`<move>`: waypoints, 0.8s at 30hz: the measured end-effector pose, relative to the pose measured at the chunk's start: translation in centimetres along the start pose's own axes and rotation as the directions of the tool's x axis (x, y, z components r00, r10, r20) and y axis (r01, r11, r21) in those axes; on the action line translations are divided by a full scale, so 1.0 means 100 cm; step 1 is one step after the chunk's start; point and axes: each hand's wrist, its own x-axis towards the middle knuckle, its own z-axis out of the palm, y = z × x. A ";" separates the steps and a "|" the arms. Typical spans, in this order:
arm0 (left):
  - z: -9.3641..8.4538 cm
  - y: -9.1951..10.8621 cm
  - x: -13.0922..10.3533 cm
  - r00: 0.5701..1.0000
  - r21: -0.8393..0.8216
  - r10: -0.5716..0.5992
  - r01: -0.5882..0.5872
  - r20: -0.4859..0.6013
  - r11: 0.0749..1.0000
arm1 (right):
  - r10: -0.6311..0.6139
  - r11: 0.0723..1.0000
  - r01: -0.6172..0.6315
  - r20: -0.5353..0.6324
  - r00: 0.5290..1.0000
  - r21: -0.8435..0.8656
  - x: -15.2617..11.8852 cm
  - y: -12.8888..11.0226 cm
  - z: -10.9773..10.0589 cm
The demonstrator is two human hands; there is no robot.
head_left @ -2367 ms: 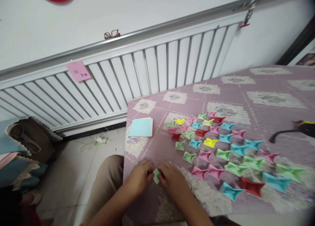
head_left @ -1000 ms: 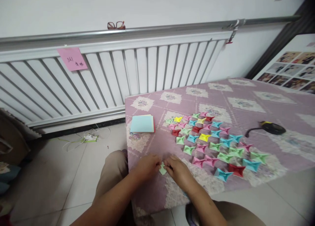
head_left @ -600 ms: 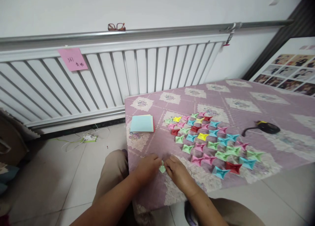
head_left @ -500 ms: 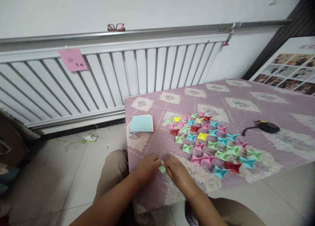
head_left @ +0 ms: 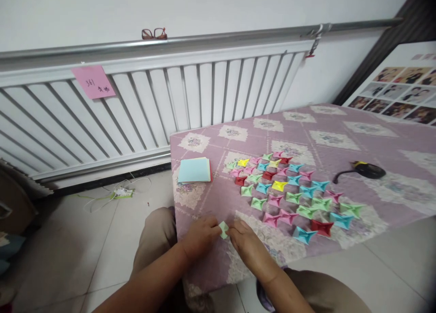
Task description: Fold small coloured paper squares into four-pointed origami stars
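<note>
A small folded piece of light green paper (head_left: 223,230) lies low over the tablecloth near the table's front edge. My left hand (head_left: 200,235) pinches its left side, fingers pressed together. From the other side, my right hand (head_left: 245,240) has its fingertips closed on the paper's right edge; the thumb is mostly hidden. To the right stand rows of small folded paper pieces in several colours, among them a red one (head_left: 322,227), a blue one (head_left: 304,235) and a yellow one (head_left: 279,186).
A stack of coloured paper (head_left: 194,170), light blue on top, lies at the table's left. A black object with a thin arm (head_left: 369,170) rests at the right. Behind the table (head_left: 211,145) is a white radiator (head_left: 190,95); glasses (head_left: 154,33) sit on the pipe.
The green paper now shows as a wider diamond between my fingertips. Both hands stay in about the same place; the view has shifted slightly.
</note>
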 end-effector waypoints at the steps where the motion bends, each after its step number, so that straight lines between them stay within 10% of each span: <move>1: 0.000 0.000 -0.001 1.000 0.011 0.012 -0.012 -0.003 1.000 | -0.001 1.000 0.001 0.003 1.000 -0.001 0.000 -0.001 -0.001; 24: -0.002 0.008 -0.013 0.980 0.257 0.159 -0.124 -0.119 0.958 | 0.053 0.992 -0.062 -0.083 0.995 -0.109 -0.020 -0.012 -0.001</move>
